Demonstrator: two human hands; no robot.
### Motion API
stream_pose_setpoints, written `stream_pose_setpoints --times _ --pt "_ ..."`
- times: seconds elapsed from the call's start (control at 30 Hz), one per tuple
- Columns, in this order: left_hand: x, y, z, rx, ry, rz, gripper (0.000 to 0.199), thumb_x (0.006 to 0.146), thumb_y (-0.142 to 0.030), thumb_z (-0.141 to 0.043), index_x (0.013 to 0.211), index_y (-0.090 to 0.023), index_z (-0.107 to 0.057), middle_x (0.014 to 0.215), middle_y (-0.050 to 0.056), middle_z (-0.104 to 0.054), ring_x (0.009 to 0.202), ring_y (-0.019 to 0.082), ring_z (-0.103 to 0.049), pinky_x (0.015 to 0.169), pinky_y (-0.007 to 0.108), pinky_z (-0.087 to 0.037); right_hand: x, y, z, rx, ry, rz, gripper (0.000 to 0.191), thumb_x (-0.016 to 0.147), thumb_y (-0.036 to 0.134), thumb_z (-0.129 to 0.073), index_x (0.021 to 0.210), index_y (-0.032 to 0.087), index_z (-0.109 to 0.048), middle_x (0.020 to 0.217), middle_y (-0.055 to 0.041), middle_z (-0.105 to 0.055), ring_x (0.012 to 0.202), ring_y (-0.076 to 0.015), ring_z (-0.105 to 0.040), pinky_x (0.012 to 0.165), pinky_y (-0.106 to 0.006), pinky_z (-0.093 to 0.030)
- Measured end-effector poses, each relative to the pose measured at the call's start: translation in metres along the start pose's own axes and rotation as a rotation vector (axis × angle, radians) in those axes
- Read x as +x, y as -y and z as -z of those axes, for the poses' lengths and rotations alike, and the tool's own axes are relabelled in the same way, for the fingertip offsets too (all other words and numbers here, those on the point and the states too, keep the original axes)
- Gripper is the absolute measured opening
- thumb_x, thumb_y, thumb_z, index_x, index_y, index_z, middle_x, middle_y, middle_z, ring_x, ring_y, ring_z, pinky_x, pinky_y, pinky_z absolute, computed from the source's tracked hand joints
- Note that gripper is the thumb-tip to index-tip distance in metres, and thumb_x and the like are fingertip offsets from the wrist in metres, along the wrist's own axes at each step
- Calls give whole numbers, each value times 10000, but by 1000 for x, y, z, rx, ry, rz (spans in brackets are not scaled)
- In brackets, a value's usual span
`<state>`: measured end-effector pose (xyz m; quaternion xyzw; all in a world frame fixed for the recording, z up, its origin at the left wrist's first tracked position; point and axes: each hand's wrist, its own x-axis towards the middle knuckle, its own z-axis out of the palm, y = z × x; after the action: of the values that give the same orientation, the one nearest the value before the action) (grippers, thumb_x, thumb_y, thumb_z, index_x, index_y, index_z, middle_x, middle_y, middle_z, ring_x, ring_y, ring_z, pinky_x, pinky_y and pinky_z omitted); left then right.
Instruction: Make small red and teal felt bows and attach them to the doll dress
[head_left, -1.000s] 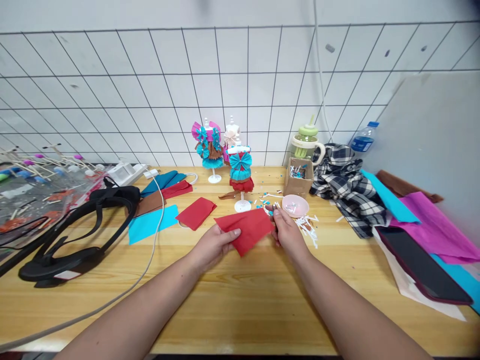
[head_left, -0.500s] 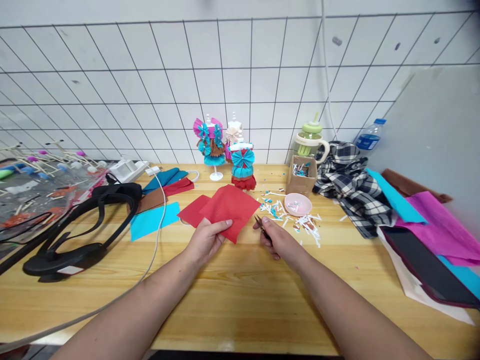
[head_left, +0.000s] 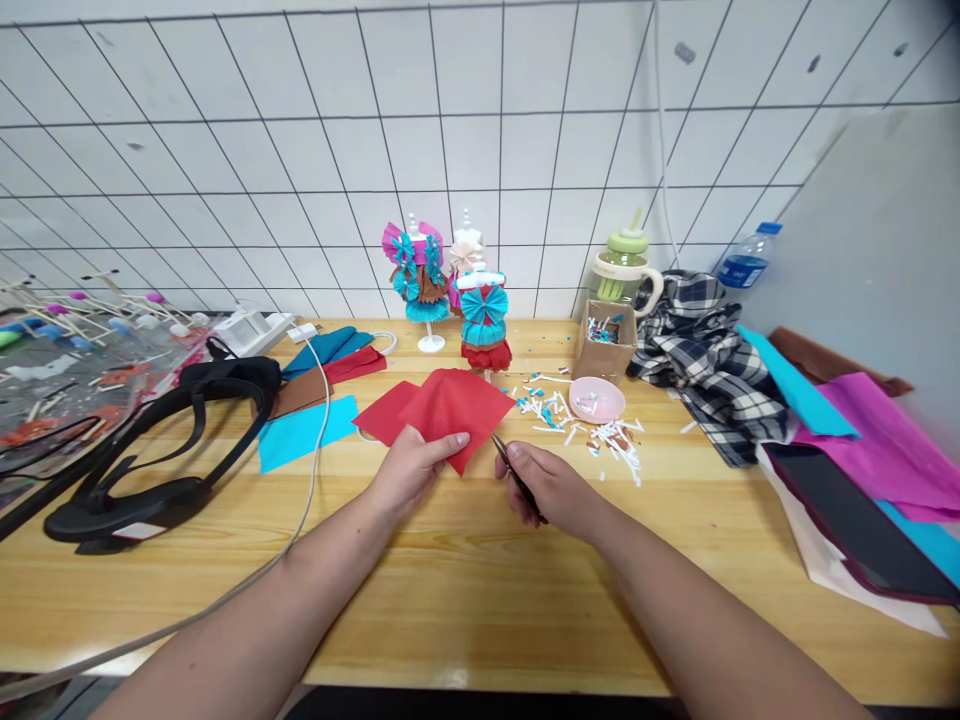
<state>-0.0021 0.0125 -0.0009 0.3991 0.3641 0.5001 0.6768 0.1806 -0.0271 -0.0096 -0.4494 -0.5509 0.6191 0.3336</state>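
Note:
Between thumb and fingers, my left hand (head_left: 416,468) pinches the lower edge of a red paper sheet (head_left: 459,408), whose corner points down. A second red piece (head_left: 385,412) lies at its left. My right hand (head_left: 541,482) is closed around dark scissors (head_left: 525,484), their tips close to the sheet's right side without visibly cutting it. Behind the sheet stands a small figure (head_left: 484,318) in blue and red paper. Another figure (head_left: 424,280) wears pink, blue and brown paper.
Right of centre are a pink bowl (head_left: 597,400), paper scraps (head_left: 545,408), a cardboard box (head_left: 602,345) and a green-lidded cup (head_left: 624,268). A phone (head_left: 855,520) lies at the right. At the left are a black headset (head_left: 169,500), a cable (head_left: 304,500) and a blue sheet (head_left: 307,436).
My right hand and the scissors have moved slightly left, nearer the red sheet, with the scissors now at a different angle. The camera view has shifted slightly.

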Motion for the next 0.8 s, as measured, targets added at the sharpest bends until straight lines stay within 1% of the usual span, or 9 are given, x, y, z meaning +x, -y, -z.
stream_pose_setpoints --times 0.17,0.23,0.43,0.63,0.8 --pt "0 1 2 110 14 14 353 644 -192 -796 953 -99 -655 914 106 -740 852 255 -697 767 352 -545 0 0 -1 -59 -11 -29 438 912 598 -293 821 217 -491 418 70 -480 336 -91 -387 356 -191 -328" --pt "1 1 3 131 14 4 362 648 -200 -794 965 -106 -650 917 106 -740 883 269 -691 769 357 -541 0 -1 -1 -71 -16 -36 435 922 584 -279 822 217 -491 416 64 -498 321 -89 -375 348 -192 -318" --pt "2 2 3 149 6 -34 383 629 -206 -804 964 -112 -643 919 104 -737 919 288 -680 779 368 -532 0 -1 -1 -100 -2 -46 415 935 558 -276 814 217 -478 421 62 -512 312 -84 -362 336 -186 -309" --pt "2 3 3 163 3 -43 413 600 -234 -820 954 -111 -646 940 117 -732 989 319 -656 806 391 -526 -1 5 -3 -100 -25 -53 399 931 549 -301 786 214 -463 416 78 -445 337 -83 -370 328 -174 -345" --pt "2 3 4 159 9 -26 403 601 -244 -823 943 -105 -663 973 131 -728 1009 310 -648 828 390 -520 -2 4 -3 -95 -33 -52 395 926 553 -306 780 218 -455 429 80 -432 340 -80 -358 316 -167 -343"
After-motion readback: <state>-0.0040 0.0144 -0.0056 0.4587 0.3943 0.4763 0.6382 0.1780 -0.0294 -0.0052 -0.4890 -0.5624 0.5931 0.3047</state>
